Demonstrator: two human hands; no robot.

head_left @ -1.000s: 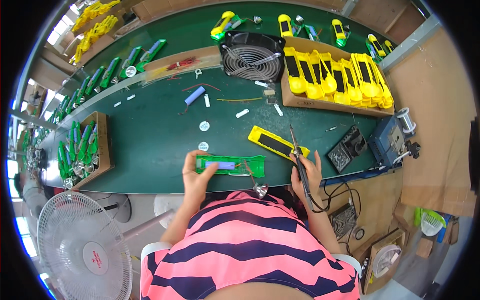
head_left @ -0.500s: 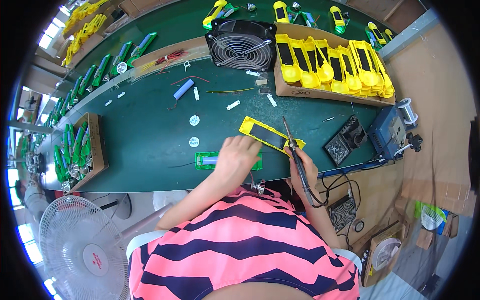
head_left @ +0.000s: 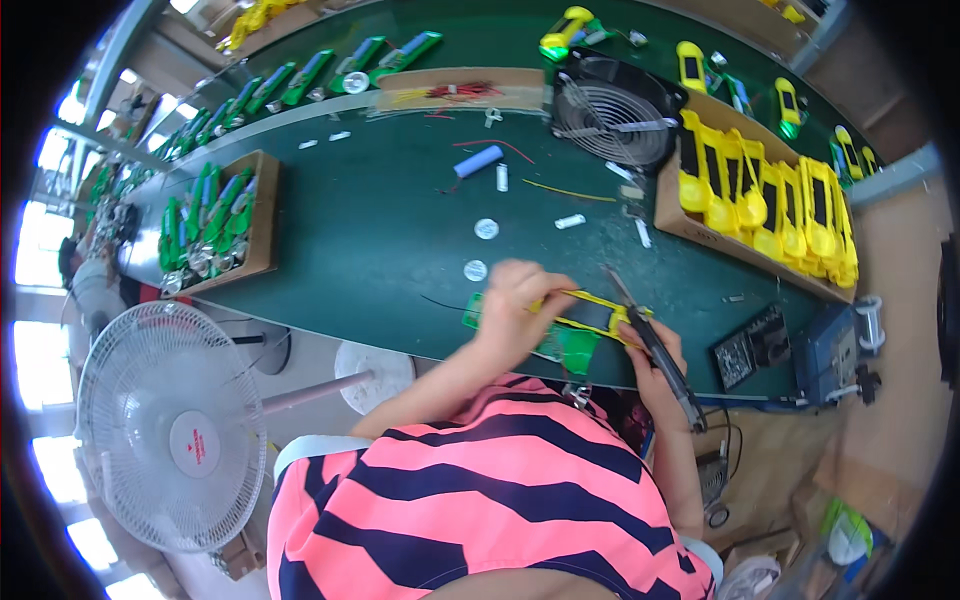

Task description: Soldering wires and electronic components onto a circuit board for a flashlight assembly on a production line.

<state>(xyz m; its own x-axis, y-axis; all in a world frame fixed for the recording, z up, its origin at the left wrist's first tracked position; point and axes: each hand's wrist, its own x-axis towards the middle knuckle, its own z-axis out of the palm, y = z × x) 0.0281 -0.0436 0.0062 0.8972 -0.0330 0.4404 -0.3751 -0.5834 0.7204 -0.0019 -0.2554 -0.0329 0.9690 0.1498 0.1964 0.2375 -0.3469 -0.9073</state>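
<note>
A yellow plastic casing [head_left: 598, 312] with a dark panel is held up between my two hands. My left hand [head_left: 512, 312] is closed, its fingers pinching the left end of the casing. In my right hand [head_left: 657, 352] lies a soldering iron [head_left: 652, 350], tip pointing up and away, while the fingers also grip the casing's right end. Below them a green casing [head_left: 577, 350] lies by the table's near edge, partly covered by my left hand. A shiny reflector [head_left: 577, 394] sits at that edge, close to my body. A thin black wire [head_left: 440, 302] extends left from the green casing.
A cardboard box of yellow casings [head_left: 770, 215] stands at right, beside a black fan [head_left: 615, 115]. At left is a box of green assemblies [head_left: 220, 225]. A blue battery cell [head_left: 478, 161] lies mid-table. A soldering stand [head_left: 750, 345] and blue station [head_left: 835, 340] sit far right.
My left hand has come off the green casing and taken hold of the yellow casing's left end. The yellow casing has tilted. The whole view has swung, shifting the table's things rightward.
</note>
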